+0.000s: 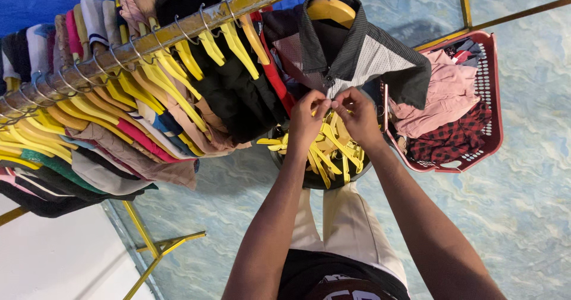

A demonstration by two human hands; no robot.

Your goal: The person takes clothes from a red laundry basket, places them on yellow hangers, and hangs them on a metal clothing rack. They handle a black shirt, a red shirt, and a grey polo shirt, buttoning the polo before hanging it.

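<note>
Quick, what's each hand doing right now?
Left hand: fingers pinched shut on the front placket of the grey and black shirt.
Right hand: fingers pinched shut on the same shirt front, beside the left.

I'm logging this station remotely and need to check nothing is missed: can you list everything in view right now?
Black-and-grey short-sleeved collared shirt: one, hanging on a yellow hanger at the rail's right end, at both hands.
Metal clothes rail: one, gold-coloured, running diagonally across the upper left.
Hung garments on yellow plastic hangers: many, mixed colours, packed along the rail.
Dark round tub of loose yellow hangers: one, on the floor below the hands.
Red plastic laundry basket: one, right, holding pink and red-checked clothes.
Yellow metal stand legs: lower left.
Blue-green marbled floor: underneath everything.
Left hand: fingers pinching the shirt front.
Right hand: fingers pinching the shirt front beside it.
</note>
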